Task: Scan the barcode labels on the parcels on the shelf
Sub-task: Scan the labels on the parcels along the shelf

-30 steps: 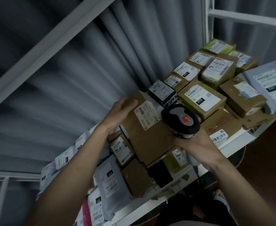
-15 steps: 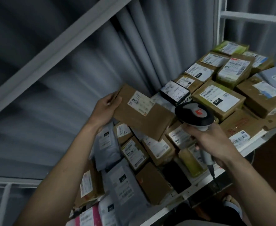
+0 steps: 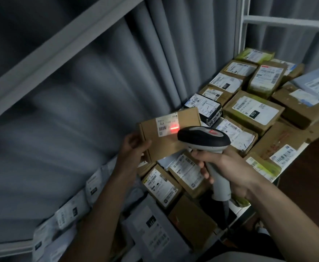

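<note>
My left hand [image 3: 131, 148] grips the near left corner of a flat brown parcel [image 3: 171, 137], thumb over its top face and fingers curled beneath, holding it raised above the heap of parcels on the shelf [image 3: 294, 161]. My right hand [image 3: 228, 169] is wrapped round the grey handle of the scanner [image 3: 204, 139], whose dark head sits just right of and close to the parcel's white label [image 3: 167, 124]. The red beam [image 3: 174, 128] falls on the right part of that label, while the clearest bars I can make out sit further left, near the label's lower left corner, so I judge the aim needs a small sweep leftward until the red line crosses all the bars at once. To do this well I keep the parcel tilted with its label face turned toward the scanner's nose, hold my left wrist steady, and draw the scanner back slightly so the beam spreads wider. I cannot tell whether my finger is pressing the trigger, though the lit beam suggests it. Many labelled boxes and grey mailers lie below and to the right, apparently awaiting their turn.
</note>
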